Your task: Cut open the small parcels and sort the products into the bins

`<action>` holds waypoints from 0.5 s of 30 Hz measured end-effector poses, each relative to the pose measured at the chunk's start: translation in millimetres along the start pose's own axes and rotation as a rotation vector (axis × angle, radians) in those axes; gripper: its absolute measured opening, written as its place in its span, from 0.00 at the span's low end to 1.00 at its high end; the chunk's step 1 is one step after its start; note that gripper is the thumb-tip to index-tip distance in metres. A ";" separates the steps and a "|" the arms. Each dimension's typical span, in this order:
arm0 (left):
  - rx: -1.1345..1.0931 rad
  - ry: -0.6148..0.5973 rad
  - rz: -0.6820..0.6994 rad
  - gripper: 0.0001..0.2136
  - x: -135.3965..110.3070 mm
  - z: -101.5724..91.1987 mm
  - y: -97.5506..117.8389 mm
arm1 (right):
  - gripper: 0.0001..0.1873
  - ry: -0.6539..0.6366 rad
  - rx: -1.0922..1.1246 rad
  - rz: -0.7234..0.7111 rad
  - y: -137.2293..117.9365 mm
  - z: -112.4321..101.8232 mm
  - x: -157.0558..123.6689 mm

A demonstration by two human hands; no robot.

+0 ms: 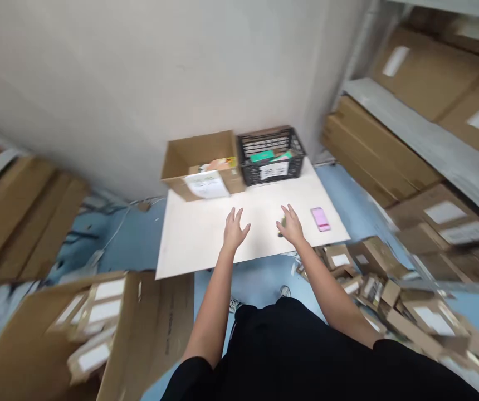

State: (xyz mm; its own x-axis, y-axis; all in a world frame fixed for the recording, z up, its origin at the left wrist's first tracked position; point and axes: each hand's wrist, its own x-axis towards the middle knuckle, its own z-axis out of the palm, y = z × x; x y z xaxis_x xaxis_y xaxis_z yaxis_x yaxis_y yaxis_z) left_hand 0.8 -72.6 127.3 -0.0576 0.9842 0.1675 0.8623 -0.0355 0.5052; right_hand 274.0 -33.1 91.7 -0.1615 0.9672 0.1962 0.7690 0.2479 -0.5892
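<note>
Both my hands reach out over a white table (198,239). My left hand (234,228) hovers above the bare tabletop with fingers spread, holding nothing. My right hand (292,224) also has its fingers stretched out, and a small dark green thing (282,224) lies at its thumb side; whether the hand touches it I cannot tell. A pink flat object (320,218) lies on the table just right of my right hand. At the table's far edge stand an open cardboard box (200,161) with a paper label and a black plastic crate (270,153) holding green packets.
Metal shelving (423,133) with large cartons runs along the right. Several small labelled cartons (390,295) are heaped on the blue floor at the right. A large open carton (97,328) with small boxes stands at the near left. More flat cartons (18,217) lie at the left.
</note>
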 end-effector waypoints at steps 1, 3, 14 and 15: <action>0.003 0.039 -0.041 0.33 -12.4 -16.9 -21.4 | 0.38 -0.045 0.011 -0.057 -25.1 16.3 7.4; 0.009 0.099 -0.126 0.34 -41.3 -50.0 -64.8 | 0.38 -0.127 0.044 -0.167 -79.4 54.0 16.6; -0.009 0.295 -0.714 0.37 -280.0 -209.6 -288.3 | 0.37 -0.595 0.247 -0.692 -404.5 286.9 -74.2; -0.010 0.321 -0.751 0.37 -302.4 -219.5 -304.1 | 0.37 -0.630 0.246 -0.730 -429.2 304.7 -86.5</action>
State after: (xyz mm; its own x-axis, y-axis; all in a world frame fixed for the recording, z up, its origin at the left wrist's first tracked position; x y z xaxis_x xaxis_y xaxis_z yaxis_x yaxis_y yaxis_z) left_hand -354.5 -397.5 108.8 -0.7611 0.6485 0.0141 0.5315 0.6111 0.5866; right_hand -230.6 -206.2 88.8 -0.8978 0.4083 0.1650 0.2124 0.7297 -0.6500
